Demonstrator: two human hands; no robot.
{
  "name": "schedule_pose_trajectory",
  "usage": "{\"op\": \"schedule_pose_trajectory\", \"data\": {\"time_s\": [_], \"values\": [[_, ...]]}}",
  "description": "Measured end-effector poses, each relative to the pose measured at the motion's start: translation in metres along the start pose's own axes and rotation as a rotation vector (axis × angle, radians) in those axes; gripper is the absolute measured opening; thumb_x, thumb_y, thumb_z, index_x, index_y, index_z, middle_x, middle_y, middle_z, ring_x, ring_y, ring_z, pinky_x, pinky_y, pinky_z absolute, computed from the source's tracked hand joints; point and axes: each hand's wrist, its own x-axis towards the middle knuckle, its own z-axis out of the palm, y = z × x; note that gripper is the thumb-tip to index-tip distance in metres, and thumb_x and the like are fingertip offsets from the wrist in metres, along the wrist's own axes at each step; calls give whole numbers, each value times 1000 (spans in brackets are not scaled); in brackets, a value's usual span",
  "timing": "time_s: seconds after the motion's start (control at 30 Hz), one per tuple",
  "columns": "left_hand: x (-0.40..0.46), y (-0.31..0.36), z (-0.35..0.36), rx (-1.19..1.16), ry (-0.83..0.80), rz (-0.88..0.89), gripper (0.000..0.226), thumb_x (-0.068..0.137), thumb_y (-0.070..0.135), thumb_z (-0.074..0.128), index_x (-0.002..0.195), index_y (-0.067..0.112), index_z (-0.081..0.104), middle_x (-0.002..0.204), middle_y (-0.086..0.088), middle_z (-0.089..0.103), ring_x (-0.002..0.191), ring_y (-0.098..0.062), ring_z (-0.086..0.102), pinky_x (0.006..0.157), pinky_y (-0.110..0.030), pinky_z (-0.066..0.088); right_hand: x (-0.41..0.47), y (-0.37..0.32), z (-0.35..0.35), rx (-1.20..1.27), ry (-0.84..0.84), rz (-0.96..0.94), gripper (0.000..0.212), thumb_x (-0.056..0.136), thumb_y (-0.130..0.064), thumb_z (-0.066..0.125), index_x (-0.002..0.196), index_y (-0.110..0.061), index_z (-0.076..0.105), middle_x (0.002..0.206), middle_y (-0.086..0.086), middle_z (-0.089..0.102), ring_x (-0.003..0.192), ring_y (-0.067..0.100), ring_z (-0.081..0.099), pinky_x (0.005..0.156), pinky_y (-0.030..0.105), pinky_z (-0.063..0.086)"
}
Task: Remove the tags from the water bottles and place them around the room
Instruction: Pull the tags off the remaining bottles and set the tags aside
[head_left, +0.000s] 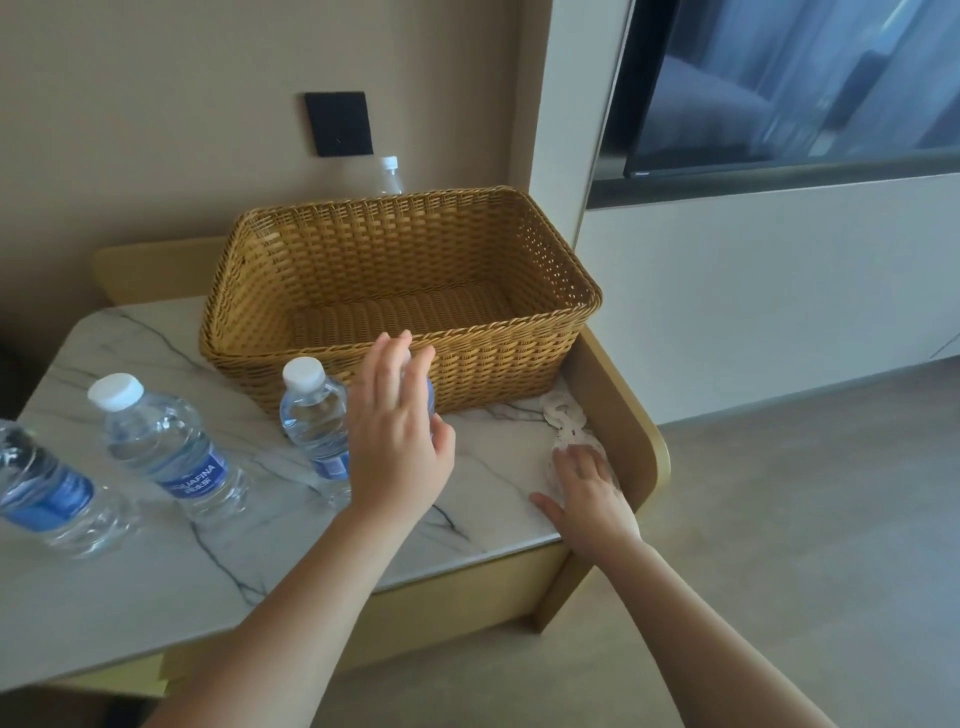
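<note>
Two water bottles with white caps and blue labels stand on the marble table, one near the middle (314, 415) and one further left (166, 447). A third bottle (41, 488) is cut off at the left edge. My left hand (400, 436) is wrapped over another bottle (430, 401) in front of the basket; only a blue sliver of it shows between finger and thumb. My right hand (587, 493) lies flat on a pile of white lacy tags (563, 418) at the table's right side, with the thumb spread away on the marble.
A large woven basket (395, 364) stands at the back of the table (244, 551), nothing inside. One more bottle (389, 174) peeks up behind it by the wall. A raised wooden side panel (623, 415) borders the table's right edge. Floor lies to the right.
</note>
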Motion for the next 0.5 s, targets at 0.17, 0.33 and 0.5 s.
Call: {"op": "schedule_pose_trajectory", "data": {"time_s": [0.17, 0.33, 0.5], "values": [[-3, 0, -18, -205, 17, 19, 58, 77, -7, 62, 133, -6, 48, 142, -21, 46, 141, -37, 31, 109, -56, 33, -1, -68, -36, 327, 174, -133, 79, 86, -64, 46, 151, -27, 19, 158, 1, 17, 146, 23, 11, 113, 41, 25], [-17, -27, -41, -236, 238, -34, 47, 83, 1, 59, 129, -5, 50, 135, -21, 48, 134, -34, 41, 110, -43, 36, -4, -132, -60, 670, 237, -288, 85, 82, -47, 67, 150, -26, 22, 151, -2, 27, 141, 13, 25, 108, 28, 29], [-25, -61, -41, -372, 240, -339, 82, 76, 17, 80, 141, -2, 33, 134, -20, 41, 125, -26, 43, 104, -16, 33, 6, -165, -60, 808, 185, -291, 95, 75, -47, 74, 150, -27, 18, 145, -12, 29, 135, 0, 24, 104, 19, 23]]}}
